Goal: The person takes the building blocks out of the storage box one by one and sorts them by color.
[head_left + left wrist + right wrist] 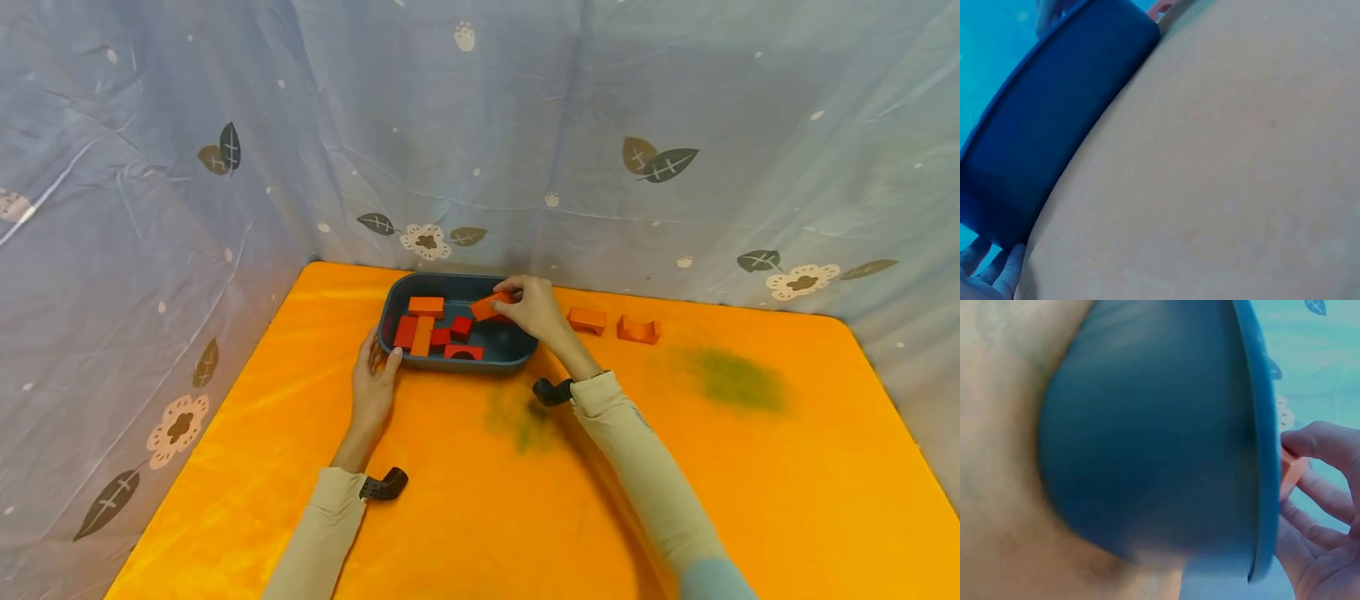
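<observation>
A dark blue tub [481, 365] with rounded corners stands near the back of the orange cloth. My left hand [372, 390] holds its near-left corner, thumb at the front wall and fingers along the side. In the left wrist view, the fingertips [1012, 269] lie against the tub's lower corner. Over the tub's right half, my right hand [534, 310] pinches an orange block [486, 307] between thumb and fingers. The right wrist view shows this block [1292, 474] just beyond the rim, which partly hides it. Orange blocks [426, 307] and red blocks [405, 332] lie inside on the left.
Right of the tub, an orange arch block [587, 321] and an orange block with a curved notch [638, 330] lie on the cloth [465, 483]. A patterned grey curtain [525, 133] hangs close behind and along the left. Greenish stains [738, 379] mark the cloth.
</observation>
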`<state>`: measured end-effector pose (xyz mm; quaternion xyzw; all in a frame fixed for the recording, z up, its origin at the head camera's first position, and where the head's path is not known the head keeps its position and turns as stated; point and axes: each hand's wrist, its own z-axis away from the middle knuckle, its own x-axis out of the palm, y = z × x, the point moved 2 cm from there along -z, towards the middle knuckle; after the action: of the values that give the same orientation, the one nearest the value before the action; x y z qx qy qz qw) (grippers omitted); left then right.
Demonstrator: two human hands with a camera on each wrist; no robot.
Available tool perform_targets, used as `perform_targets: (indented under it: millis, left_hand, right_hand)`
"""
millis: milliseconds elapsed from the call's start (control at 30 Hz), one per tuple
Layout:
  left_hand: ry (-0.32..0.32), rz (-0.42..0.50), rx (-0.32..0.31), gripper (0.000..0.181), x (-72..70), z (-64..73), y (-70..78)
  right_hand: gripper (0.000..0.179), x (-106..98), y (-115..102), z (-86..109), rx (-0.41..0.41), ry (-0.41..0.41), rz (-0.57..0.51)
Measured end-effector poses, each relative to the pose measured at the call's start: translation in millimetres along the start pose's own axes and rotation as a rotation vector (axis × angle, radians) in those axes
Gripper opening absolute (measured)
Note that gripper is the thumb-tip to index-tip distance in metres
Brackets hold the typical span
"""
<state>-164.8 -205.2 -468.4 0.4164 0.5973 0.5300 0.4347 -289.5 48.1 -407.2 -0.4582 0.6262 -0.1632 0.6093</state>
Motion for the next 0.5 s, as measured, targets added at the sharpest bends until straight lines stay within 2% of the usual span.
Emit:
perform_targets:
  millis: [133, 367, 500]
  left_hand:
    - [0.021, 0.002, 0.007, 0.063, -0.4, -3.4, -11.3]
    - [0.046, -0.011, 0.034, 0.062, 0.6, -3.9, -12.4]
    - [0.047, -0.012, 0.035, 0.061, 0.8, -4.3, -12.6]
  right_hand:
    - [0.029, -9.1, 5.6, 6.4, 0.045, 0.027, -0.012]
    - [0.029, -25.5, 12.5, 15.5, 0.062, 0.064, -0.095]
    - [0.029, -30.7, 14.9, 19.8, 0.050, 0.047, -0.062]
